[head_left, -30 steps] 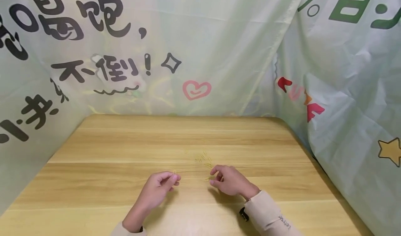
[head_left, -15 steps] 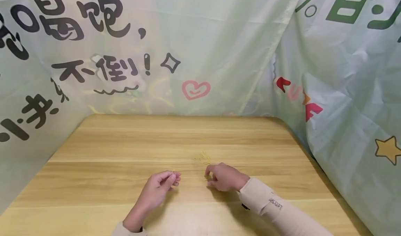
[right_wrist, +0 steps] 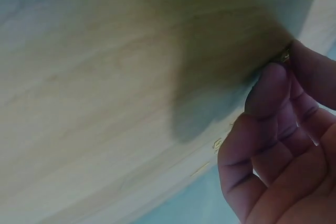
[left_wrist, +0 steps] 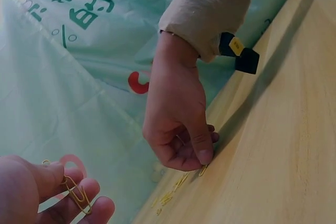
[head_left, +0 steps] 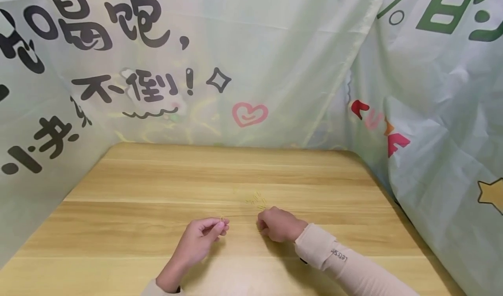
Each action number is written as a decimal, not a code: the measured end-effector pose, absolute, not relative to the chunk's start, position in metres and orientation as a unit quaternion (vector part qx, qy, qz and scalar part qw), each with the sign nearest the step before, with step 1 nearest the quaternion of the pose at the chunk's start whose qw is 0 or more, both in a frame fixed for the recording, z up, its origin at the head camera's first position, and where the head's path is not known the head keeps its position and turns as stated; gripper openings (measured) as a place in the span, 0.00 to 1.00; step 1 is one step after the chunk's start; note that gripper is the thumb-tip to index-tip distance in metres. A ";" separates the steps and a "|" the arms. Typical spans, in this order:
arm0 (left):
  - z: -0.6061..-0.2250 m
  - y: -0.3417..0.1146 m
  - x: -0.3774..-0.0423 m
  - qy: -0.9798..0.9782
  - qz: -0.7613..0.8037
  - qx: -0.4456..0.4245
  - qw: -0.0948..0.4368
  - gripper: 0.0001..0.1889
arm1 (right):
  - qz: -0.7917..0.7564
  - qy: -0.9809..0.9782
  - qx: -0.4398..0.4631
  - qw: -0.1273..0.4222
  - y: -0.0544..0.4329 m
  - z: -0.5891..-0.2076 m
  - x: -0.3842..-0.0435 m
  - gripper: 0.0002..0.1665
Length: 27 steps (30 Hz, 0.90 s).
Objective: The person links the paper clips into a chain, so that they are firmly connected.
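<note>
My left hand (head_left: 200,241) is raised over the near middle of the table, thumb against fingertips. In the left wrist view it pinches gold paper clips (left_wrist: 79,196); a small gold loop (left_wrist: 46,162) pokes out above the thumb, and how the pieces join is hidden. To its right, my right hand (head_left: 280,225) is down at the tabletop. Its thumb and index finger pinch another gold paper clip (left_wrist: 203,170), which also glints between the fingertips in the right wrist view (right_wrist: 284,56). Just beyond that hand lie several loose paper clips (head_left: 257,197).
The wooden table (head_left: 157,187) reaches back to a pale printed curtain (head_left: 294,69). More curtain closes in the left and right sides. A dark strap with a yellow label (left_wrist: 237,46) shows at the right cuff.
My right hand has moved slightly left and down onto the table, and its thumb and finger have closed on a paper clip. My left hand stays nearly still. The head view has shifted slightly.
</note>
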<state>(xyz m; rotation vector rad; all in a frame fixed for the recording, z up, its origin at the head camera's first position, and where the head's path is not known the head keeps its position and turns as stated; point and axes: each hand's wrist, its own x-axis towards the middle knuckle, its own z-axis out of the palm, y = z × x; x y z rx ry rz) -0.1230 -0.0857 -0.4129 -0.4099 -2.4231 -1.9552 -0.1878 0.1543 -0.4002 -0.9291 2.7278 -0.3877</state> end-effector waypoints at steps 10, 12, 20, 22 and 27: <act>-0.416 -0.086 -0.123 -0.773 -0.623 -0.115 -0.007 0.14 | -0.123 0.932 -0.317 0.123 0.151 -0.397 -0.185 0.20; -0.417 -0.087 -0.122 -0.774 -0.623 -0.111 -0.009 0.15 | -0.120 0.932 -0.317 0.126 0.150 -0.398 -0.184 0.20; -0.416 -0.088 -0.121 -0.777 -0.621 -0.100 -0.014 0.14 | -0.118 0.936 -0.303 0.134 0.149 -0.400 -0.180 0.17; -0.416 -0.087 -0.121 -0.776 -0.623 -0.099 -0.014 0.14 | -0.120 0.937 -0.297 0.137 0.149 -0.400 -0.179 0.15; -0.412 -0.084 -0.123 -0.775 -0.624 -0.102 -0.009 0.13 | -0.111 0.940 -0.297 0.129 0.151 -0.399 -0.180 0.14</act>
